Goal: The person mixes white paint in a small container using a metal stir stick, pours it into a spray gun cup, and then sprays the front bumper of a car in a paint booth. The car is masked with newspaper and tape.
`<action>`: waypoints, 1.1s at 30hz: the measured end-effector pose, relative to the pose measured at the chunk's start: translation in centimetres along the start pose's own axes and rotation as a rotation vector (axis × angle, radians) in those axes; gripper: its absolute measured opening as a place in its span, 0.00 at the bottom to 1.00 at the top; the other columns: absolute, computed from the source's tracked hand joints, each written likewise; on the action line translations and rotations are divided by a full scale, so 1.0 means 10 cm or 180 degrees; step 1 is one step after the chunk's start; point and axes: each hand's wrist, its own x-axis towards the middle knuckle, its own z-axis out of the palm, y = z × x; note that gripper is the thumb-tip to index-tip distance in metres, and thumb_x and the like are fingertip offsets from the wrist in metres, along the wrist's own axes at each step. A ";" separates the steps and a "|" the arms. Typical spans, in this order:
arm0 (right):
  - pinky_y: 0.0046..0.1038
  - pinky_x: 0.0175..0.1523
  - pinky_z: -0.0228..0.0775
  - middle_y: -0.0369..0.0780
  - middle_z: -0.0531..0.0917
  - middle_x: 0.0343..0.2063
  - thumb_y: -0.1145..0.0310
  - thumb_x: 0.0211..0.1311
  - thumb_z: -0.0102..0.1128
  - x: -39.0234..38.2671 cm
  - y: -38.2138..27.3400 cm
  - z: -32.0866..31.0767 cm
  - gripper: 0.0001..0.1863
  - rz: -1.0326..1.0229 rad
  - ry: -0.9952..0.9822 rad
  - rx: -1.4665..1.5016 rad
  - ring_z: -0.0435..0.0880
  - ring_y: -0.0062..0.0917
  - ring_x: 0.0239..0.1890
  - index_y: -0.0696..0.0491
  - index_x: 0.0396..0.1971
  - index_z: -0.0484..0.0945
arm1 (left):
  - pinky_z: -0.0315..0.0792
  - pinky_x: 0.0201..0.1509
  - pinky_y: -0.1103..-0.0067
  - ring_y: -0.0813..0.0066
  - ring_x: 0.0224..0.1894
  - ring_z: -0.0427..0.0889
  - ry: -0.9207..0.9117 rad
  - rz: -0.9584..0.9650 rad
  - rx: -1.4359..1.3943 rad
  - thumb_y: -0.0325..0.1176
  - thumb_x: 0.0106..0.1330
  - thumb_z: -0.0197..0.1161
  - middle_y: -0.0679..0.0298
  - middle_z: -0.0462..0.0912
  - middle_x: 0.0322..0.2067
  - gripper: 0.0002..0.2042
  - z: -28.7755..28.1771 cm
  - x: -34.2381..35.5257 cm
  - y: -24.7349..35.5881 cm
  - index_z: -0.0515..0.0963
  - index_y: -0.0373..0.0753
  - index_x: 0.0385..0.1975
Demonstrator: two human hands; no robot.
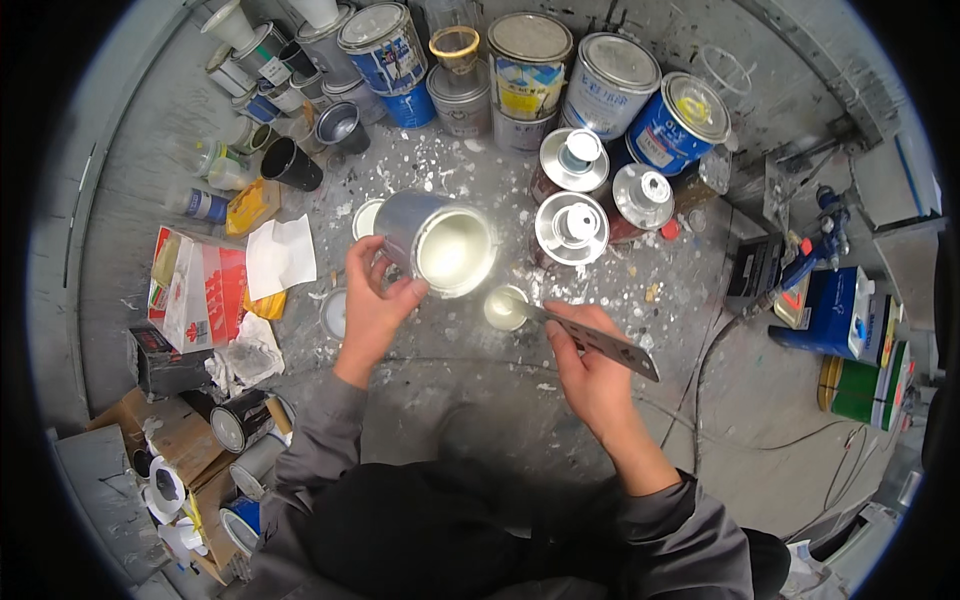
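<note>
Tilted metal can (437,240) of pale liquid, above worktop (450,342), base contact unclear; left hand (377,302) grips its side. Small cup (502,312), just beside; flat perforated stirring stick (605,345), tip at cup, held by right hand (590,383).

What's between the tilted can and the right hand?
In the head view, a small cup and the front of the flat stick the right hand holds.

Your tilted can (398,228) hides part of the round lid (366,216) behind it. The flat metal strip (608,349) covers part of your right hand (595,392), and you can't tell just where its far tip ends at the small cup (493,312). The bottom edge cuts off your sleeves (690,540).
</note>
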 end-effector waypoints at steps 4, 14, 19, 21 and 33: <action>0.25 0.44 0.75 0.39 0.83 0.37 0.74 0.74 0.65 -0.04 0.04 -0.01 0.12 -0.0038 -0.0013 0.0097 0.82 0.22 0.37 0.57 0.54 0.87 | 0.75 0.68 0.64 0.65 0.68 0.67 0.0066 -0.0064 0.0163 0.22 0.57 0.79 0.59 0.61 0.69 0.43 0.05 -0.25 -0.05 0.58 0.42 0.70; 0.24 0.43 0.73 0.36 0.83 0.38 0.73 0.76 0.63 -0.14 0.07 -0.08 0.12 0.0193 0.0024 0.0407 0.79 0.17 0.36 0.57 0.54 0.86 | 0.73 0.71 0.62 0.60 0.77 0.60 0.0048 0.0285 0.0524 0.20 0.53 0.82 0.57 0.53 0.75 0.46 0.18 -0.42 -0.22 0.58 0.44 0.70; 0.23 0.45 0.75 0.37 0.84 0.40 0.74 0.76 0.64 -0.17 0.08 -0.11 0.12 0.0033 0.0110 0.0336 0.81 0.18 0.38 0.58 0.54 0.86 | 0.73 0.73 0.59 0.58 0.80 0.57 -0.0018 0.0677 0.0709 0.21 0.50 0.83 0.53 0.47 0.79 0.47 0.23 -0.42 -0.30 0.59 0.43 0.69; 0.24 0.46 0.75 0.38 0.85 0.41 0.74 0.76 0.64 -0.18 0.07 -0.12 0.11 -0.0045 0.0137 0.0260 0.82 0.19 0.38 0.58 0.54 0.86 | 0.73 0.73 0.59 0.58 0.80 0.57 0.0019 0.0742 0.0838 0.21 0.50 0.84 0.52 0.46 0.79 0.47 0.24 -0.42 -0.30 0.59 0.43 0.68; 0.28 0.45 0.78 0.43 0.86 0.41 0.75 0.74 0.64 -0.17 0.00 -0.10 0.12 -0.0162 0.0198 0.0187 0.85 0.29 0.38 0.57 0.54 0.86 | 0.73 0.73 0.58 0.57 0.79 0.58 -0.0081 0.0941 0.0971 0.25 0.46 0.86 0.52 0.44 0.80 0.48 0.27 -0.44 -0.23 0.61 0.43 0.67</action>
